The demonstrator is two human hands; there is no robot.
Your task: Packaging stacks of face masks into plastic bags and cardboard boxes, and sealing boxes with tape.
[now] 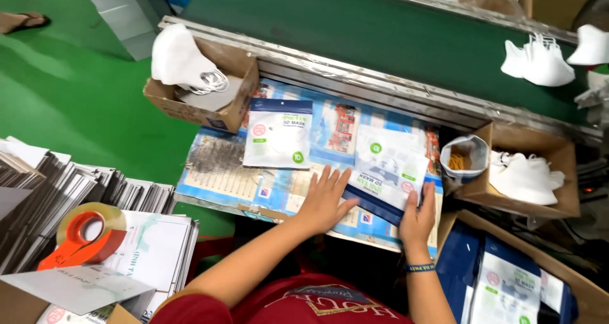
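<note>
Two of our hands rest on the mask packet (388,171) lying just right of the second packet (280,133) on the worktable (219,175): left hand (325,200) spread flat, right hand (419,217) pinching its lower edge.

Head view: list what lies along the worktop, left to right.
Brown cardboard box of white masks → flat blue-and-white mask pouch → left hand → tilted blue-and-white mask pouch → right hand → small bag of orange rubber bands → second brown cardboard mask box.

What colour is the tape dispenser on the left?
Orange, the tape dispenser shows best in the head view.
</note>
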